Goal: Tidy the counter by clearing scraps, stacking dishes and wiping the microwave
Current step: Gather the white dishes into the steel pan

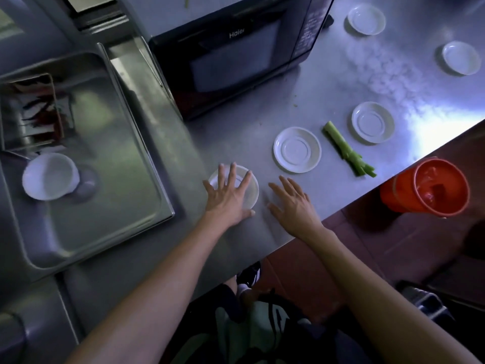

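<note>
On bench (328,82) before microwave (236,48): left hand (228,198) spread flat on small dish (250,190), gripping nothing; right hand (294,206) open, empty, beside it.

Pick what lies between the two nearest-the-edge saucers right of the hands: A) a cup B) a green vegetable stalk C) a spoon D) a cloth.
B: a green vegetable stalk lies on the counter between the two saucers.
</note>
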{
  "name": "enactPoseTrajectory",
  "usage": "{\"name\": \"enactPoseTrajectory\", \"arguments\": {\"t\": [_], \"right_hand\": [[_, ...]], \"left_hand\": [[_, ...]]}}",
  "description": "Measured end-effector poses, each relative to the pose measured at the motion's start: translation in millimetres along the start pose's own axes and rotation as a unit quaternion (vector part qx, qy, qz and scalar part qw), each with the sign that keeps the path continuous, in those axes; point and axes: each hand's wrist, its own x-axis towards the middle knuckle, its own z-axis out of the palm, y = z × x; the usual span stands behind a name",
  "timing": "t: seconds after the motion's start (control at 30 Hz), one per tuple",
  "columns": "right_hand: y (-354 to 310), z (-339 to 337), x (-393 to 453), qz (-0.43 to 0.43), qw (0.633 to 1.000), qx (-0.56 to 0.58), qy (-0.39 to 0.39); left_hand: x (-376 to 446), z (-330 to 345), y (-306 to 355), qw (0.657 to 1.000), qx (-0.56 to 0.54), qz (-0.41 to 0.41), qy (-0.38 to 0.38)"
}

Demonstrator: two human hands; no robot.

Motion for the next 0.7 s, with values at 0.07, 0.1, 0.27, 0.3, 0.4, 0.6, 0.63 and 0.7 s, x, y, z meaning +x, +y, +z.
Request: {"name": "enactPoseTrajectory", "arguments": {"t": [0.07, 0.1, 0.27, 0.3, 0.4, 0.6, 0.63, 0.7], "right_hand": [[-1, -3, 6, 0.002, 1.000, -0.001, -0.003], [-3, -5, 9, 0.002, 1.000, -0.001, -0.003], [-11, -10, 18, 0.004, 1.000, -0.001, -0.001], [-12, -11, 19, 0.006, 1.000, 0.000, -0.003], [-10, -17, 25, 0.020, 1.000, -0.001, -0.012], [15, -34, 53, 0.042, 0.999, -0.020, -0.007], [20, -37, 59, 0.046, 0.999, -0.025, -0.008], [30, -42, 73, 0.052, 0.998, -0.040, -0.012]], "left_hand": [[7, 0, -4, 1.000, -0.007, 0.000, -0.009], [9, -1, -6, 1.000, -0.008, 0.001, -0.009], [13, -6, -8, 1.000, 0.001, 0.008, -0.011], [14, -7, -8, 1.000, 0.003, 0.007, -0.009], [17, -13, -5, 1.000, -0.005, 0.004, 0.001], [33, -26, 8, 1.000, -0.023, -0.009, 0.016], [36, -28, 11, 1.000, -0.024, -0.014, 0.015], [42, -30, 17, 0.999, -0.023, -0.024, 0.008]]}}
